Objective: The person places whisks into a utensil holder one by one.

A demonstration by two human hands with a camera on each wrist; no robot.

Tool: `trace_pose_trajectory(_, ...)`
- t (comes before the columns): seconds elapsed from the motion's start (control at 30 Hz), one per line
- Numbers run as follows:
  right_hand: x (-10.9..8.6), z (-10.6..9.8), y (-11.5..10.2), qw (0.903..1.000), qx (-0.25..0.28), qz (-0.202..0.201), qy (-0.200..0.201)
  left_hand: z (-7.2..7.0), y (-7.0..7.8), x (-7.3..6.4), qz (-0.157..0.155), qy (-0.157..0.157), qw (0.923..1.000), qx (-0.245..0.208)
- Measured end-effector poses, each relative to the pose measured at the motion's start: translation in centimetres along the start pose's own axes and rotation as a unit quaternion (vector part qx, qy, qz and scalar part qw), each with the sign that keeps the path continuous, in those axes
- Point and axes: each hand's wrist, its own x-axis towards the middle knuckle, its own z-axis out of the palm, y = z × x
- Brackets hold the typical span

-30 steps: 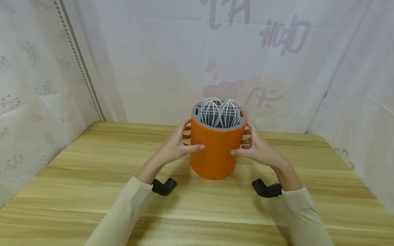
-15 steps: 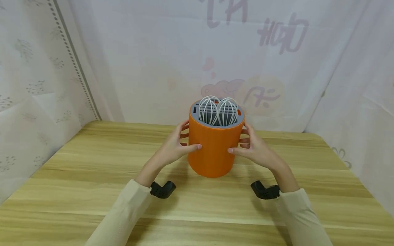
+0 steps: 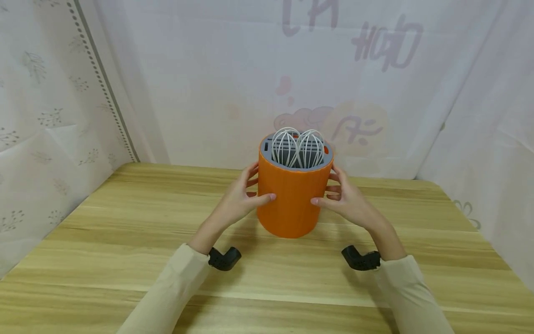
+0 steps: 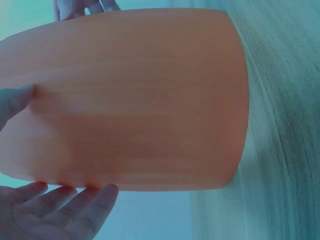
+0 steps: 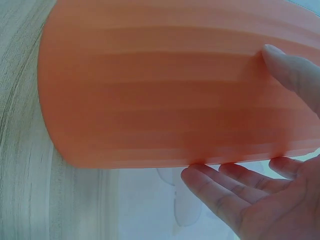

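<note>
An orange round utensil holder (image 3: 292, 204) with a grey slotted top insert (image 3: 267, 147) stands upright near the back of the table. Two white wire whisk heads (image 3: 285, 147) stick up out of its top, side by side. My left hand (image 3: 242, 197) holds its left side, thumb on the front and fingers (image 4: 92, 212) along the side. On the right side, my right hand (image 3: 348, 202) grips it the same way, its thumb (image 5: 287, 70) pressing the front wall. The holder's back is hidden.
The wooden table (image 3: 267, 283) extends around the holder, its far edge just behind. A pale printed cloth (image 3: 200, 93) hangs at the back and along both sides. Black wrist-worn devices (image 3: 225, 258) jut inward from both sleeves.
Both hands keep their hold on the holder. In the head view the holder's base sits slightly higher now, while the camera view has shifted a little.
</note>
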Motion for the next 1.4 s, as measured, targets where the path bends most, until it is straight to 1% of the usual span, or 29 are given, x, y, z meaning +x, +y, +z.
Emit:
trace_pose_trajectory(0.23, 0.02, -0.08, -0.05, 1.0000, 0.000, 0.003, 0.003, 0.29, -0.21, 0.13, 0.008, 0.004, 0.9999, -0.010)
trace_pose_trajectory(0.5, -0.02, -0.06, 0.28, 1.0000, -0.005, 0.005, 0.005, 0.46, -0.35, 0.20, 0.020, -0.004, 0.9994, -0.028)
trace_pose_trajectory(0.7, -0.02, -0.01, 0.36, 1.0000, -0.004, 0.006, 0.005, 0.45, -0.31, 0.08, 0.020, -0.007, 0.9994, -0.029)
trace_pose_trajectory(1.17, -0.15, 0.19, 0.49, 0.9996, -0.025, 0.006, 0.012, 0.47, -0.45, -0.21, 0.014, -0.009, 0.9998, -0.005)
trace_pose_trajectory(1.3, -0.21, 0.20, 0.48, 0.9992, -0.038, 0.003, 0.016, 0.24, -0.30, -0.24, 0.016, -0.009, 0.9997, 0.015)
trace_pose_trajectory(1.4, -0.22, 0.19, 0.38, 0.9984, -0.052, 0.003, 0.023, -0.30, -0.08, -0.27, 0.019, -0.009, 0.9991, 0.038)
